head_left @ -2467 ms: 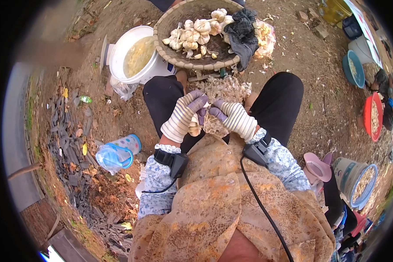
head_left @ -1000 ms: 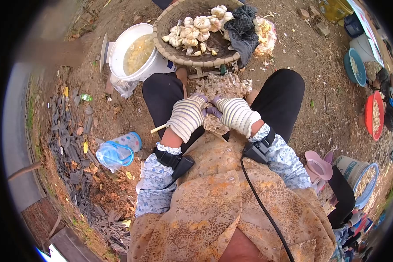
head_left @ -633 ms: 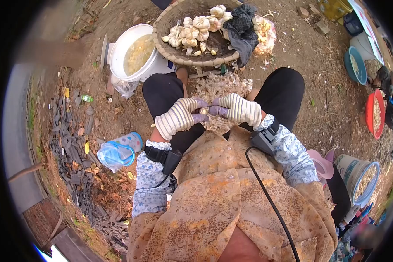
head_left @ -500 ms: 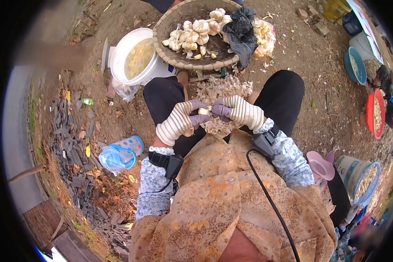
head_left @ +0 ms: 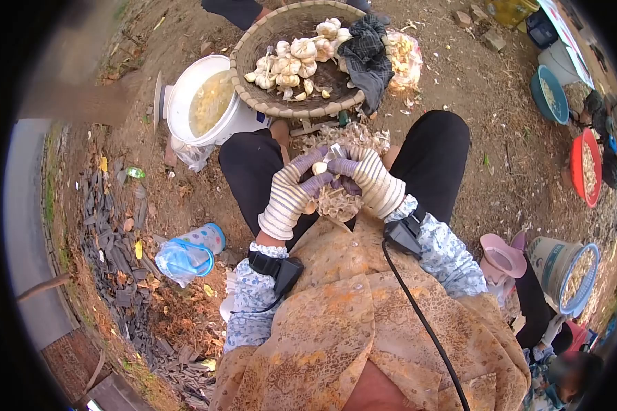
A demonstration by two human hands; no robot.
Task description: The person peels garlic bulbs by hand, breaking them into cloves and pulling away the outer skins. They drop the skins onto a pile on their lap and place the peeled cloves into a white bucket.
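My left hand (head_left: 296, 188), in a striped glove with purple fingertips, pinches a pale garlic clove (head_left: 319, 167) between thumb and fingers. Close against it, my right hand (head_left: 370, 175), gloved alike, is closed on what looks like a small knife (head_left: 335, 152); only a short greyish-white blade shows, its handle hidden by the fingers. Beneath both hands, between my knees, lies a heap of garlic skins (head_left: 339, 204). Farther forward, a woven basket (head_left: 253, 99) holds several garlic bulbs (head_left: 288, 65), some loose cloves and a dark cloth (head_left: 367, 58).
Left of the basket stands a white bucket (head_left: 178, 123) with cloves in liquid. A blue-rimmed container (head_left: 202, 240) stands at left. To the right are a teal basin (head_left: 545, 103), a red basin (head_left: 579, 168) and a bucket (head_left: 545, 264). Other people sit at the edges.
My hands have shifted slightly and tilted upward, with the clove still in the left. The blade at my right fingertips shows more plainly now. The view has moved a little.
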